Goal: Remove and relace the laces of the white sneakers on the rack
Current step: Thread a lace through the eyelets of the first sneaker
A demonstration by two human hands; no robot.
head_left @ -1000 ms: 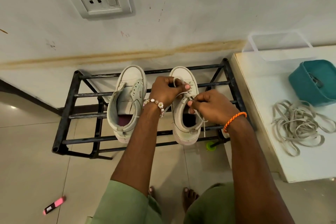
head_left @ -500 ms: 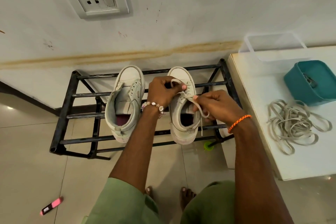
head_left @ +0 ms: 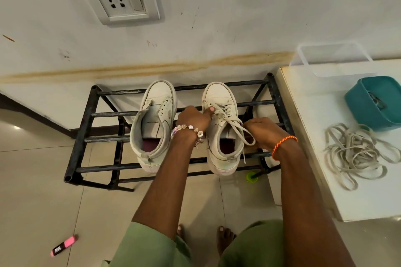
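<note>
Two white high-top sneakers stand on a black metal rack, toes toward the wall. The left sneaker has no lace. The right sneaker is laced, and its lace ends in loops near the collar. My left hand rests against the right sneaker's left side, thumb pressing the lace near the lower eyelets. My right hand sits at the sneaker's right side and pinches a lace loop that hangs over the collar.
A white table stands right of the rack with a pile of loose laces, a teal tub and a clear box. A pink marker lies on the tiled floor. My bare feet are below the rack.
My left hand slid off the top of the right sneaker to its left side, uncovering the laced front. My right hand pulled the lace loop out to the right.
</note>
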